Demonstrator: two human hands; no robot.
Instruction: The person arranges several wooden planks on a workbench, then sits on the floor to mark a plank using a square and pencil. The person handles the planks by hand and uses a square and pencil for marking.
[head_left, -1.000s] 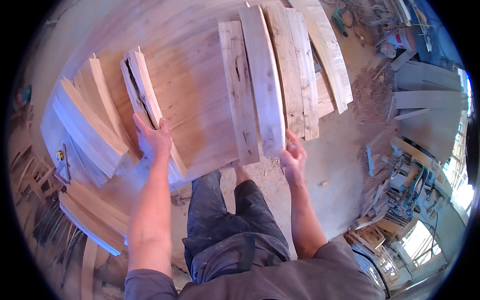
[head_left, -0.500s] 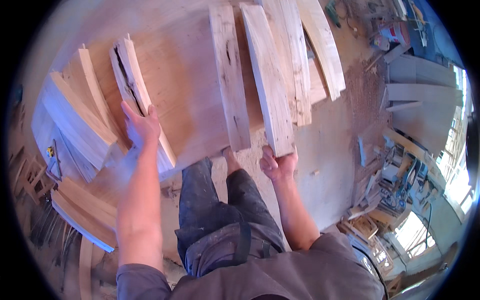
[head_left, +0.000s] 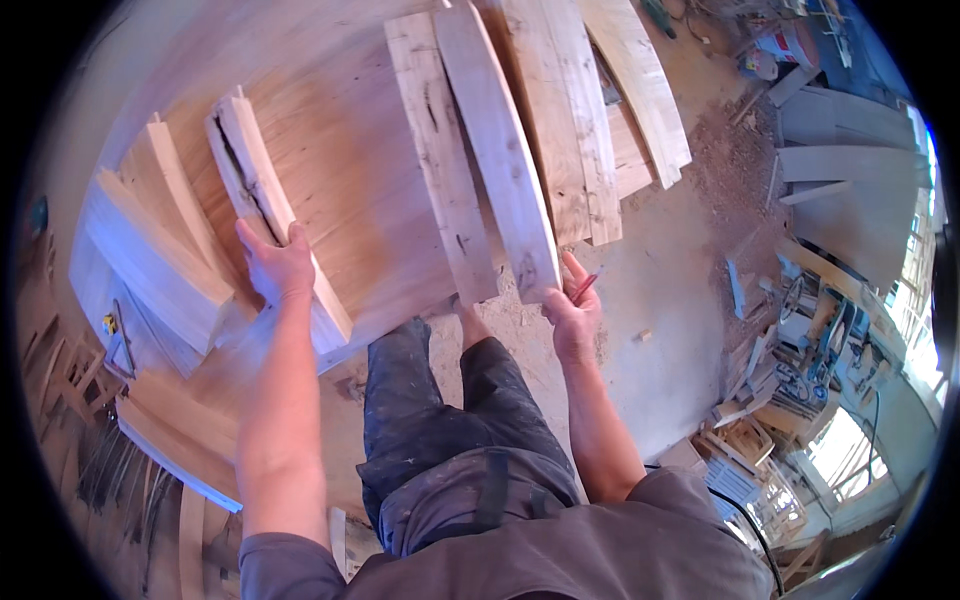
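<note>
My left hand [head_left: 277, 268] is closed over a wooden plank [head_left: 262, 165] with a long dark crack, thumb and fingers on opposite sides. The plank lies on a broad wooden tabletop [head_left: 345, 190]. A red pencil [head_left: 587, 286] sticks out between the fingers of my right hand [head_left: 572, 318]. That hand is at the near end of a slightly curved pale board [head_left: 500, 150]; its thumb side meets the board's corner. Left of this board lies a knotty board [head_left: 440, 160]. Whether my right fingers also grip the board underneath is hard to see.
More curved boards [head_left: 575, 120] lie to the right on the table. Thick shaped pieces [head_left: 160, 250] stand at the left, near a yellow tape measure [head_left: 110, 323]. Sawdust [head_left: 715, 180] covers the floor at right. Tools and offcuts [head_left: 810, 340] crowd the right side.
The curved board in front of my right hand has turned and shifted left, against the knotty board, which also moved left. My right hand has rolled, bringing the red pencil into sight.
</note>
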